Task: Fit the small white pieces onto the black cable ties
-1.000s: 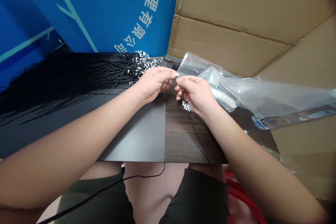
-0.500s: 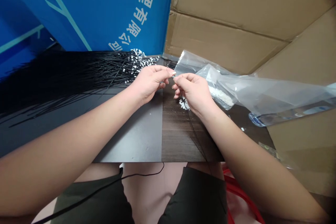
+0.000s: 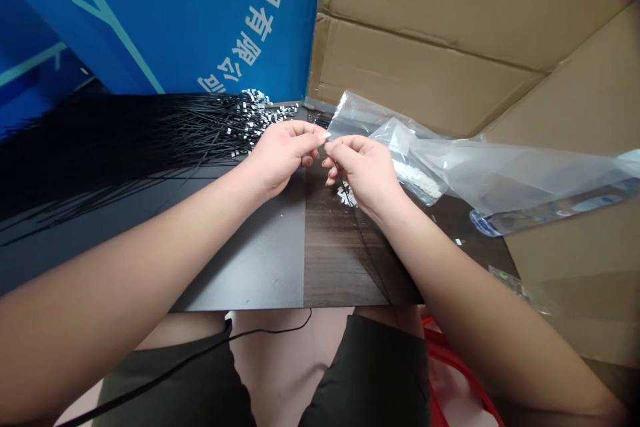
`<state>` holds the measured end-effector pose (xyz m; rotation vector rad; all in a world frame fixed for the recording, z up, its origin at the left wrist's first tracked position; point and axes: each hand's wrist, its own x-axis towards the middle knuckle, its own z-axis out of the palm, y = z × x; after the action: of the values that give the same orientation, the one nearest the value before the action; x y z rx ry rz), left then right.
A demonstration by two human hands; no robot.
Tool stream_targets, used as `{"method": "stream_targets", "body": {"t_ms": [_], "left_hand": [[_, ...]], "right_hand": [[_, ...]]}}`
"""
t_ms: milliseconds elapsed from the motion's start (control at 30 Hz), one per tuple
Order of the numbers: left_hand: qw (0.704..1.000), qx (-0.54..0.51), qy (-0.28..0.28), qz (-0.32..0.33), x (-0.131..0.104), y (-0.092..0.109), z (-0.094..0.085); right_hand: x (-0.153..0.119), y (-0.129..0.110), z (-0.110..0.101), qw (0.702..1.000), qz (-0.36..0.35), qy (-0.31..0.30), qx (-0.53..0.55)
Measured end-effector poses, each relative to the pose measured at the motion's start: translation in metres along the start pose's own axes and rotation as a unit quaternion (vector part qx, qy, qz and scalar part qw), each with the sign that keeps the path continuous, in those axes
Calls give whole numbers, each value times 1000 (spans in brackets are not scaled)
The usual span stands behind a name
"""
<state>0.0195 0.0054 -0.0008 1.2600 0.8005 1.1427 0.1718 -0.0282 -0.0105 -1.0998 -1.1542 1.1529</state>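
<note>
Dark desk (image 3: 280, 253): your right hand (image 3: 364, 163) pinches a thin black wire (image 3: 354, 213), its length trailing toward you; your left hand (image 3: 283, 152) narrows just beside, can't tell on what.

It looks like a small hand-assembly workshop — thin black wire-like strands tipped in white (image 3: 125, 127) heap along the back left of the dark grey-and-brown table (image 3: 250, 267), clear plastic bags (image 3: 525, 173) lie across its right edge, and brown cardboard sheets (image 3: 430, 7) and a blue panel with white lettering (image 3: 170, 7) stand behind.
</note>
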Motion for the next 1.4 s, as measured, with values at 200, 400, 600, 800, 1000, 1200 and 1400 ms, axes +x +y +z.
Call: {"method": "stream_targets", "body": {"t_ms": [200,400,600,800,1000,1200,1400], "left_hand": [[999,-21,-3,-35,2,0,-3],[999,-26,6,-31,1,0,0],[999,-34,21,-28,-2,0,4],[998,-42,27,-29,-2,-1,3],[998,-44,23,-37,-1,-1,2],[998,-42,27,-31,-3,-1,6],[999,-19,32,-34,0,-1,2]], "right_hand": [[0,1,0,1000,-12,-2,1],[-1,0,1,1000,-15,-7,0],[-1,-1,2,1000,-9,-1,8],[0,1,1,1000,-24,3,-5],[0,0,1,999,-21,12,-27],[-1,-1,3,1000,-18,7,-25],[1,-2,-2,999,-18,8,-48]]}}
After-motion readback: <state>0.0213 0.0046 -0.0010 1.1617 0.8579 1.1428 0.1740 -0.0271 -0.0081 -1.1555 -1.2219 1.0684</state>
